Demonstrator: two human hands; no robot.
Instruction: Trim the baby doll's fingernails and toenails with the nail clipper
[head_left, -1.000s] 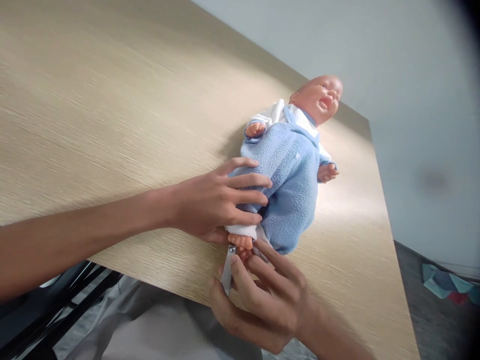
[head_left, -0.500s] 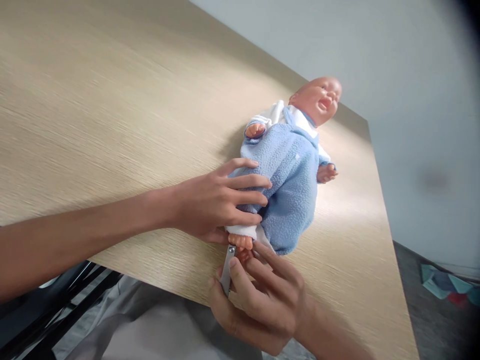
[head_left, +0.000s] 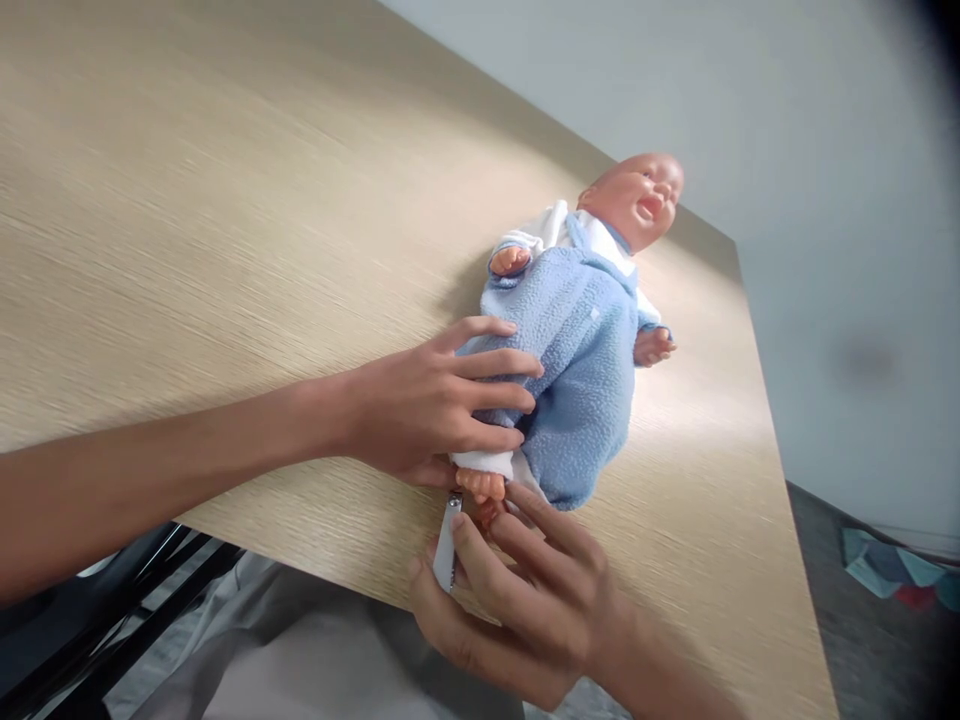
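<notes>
A baby doll [head_left: 570,330] in a blue fleece outfit with white sleeves lies on its back on the table. My left hand [head_left: 442,400] wraps round one of its legs, fingers over the blue cloth and thumb near the white cuff. Just below that cuff shows the doll's foot [head_left: 481,484], toes toward me. My right hand [head_left: 517,600] grips a silver nail clipper [head_left: 448,545] between thumb and fingers. The clipper's head is beside the outer toes; I cannot tell whether it touches them. My right index fingertip reaches the other side of the foot.
The wooden table [head_left: 187,230] has its near edge just under my right hand and its right edge beyond the doll. A pale wall [head_left: 840,200] stands behind. Black chair parts [head_left: 135,620] and grey cloth [head_left: 315,650] are below. Coloured bunting-like pieces [head_left: 900,570] lie at the right.
My right hand and the nail clipper have shifted slightly left, toward the outer side of the foot. My left hand and the doll have stayed in place.
</notes>
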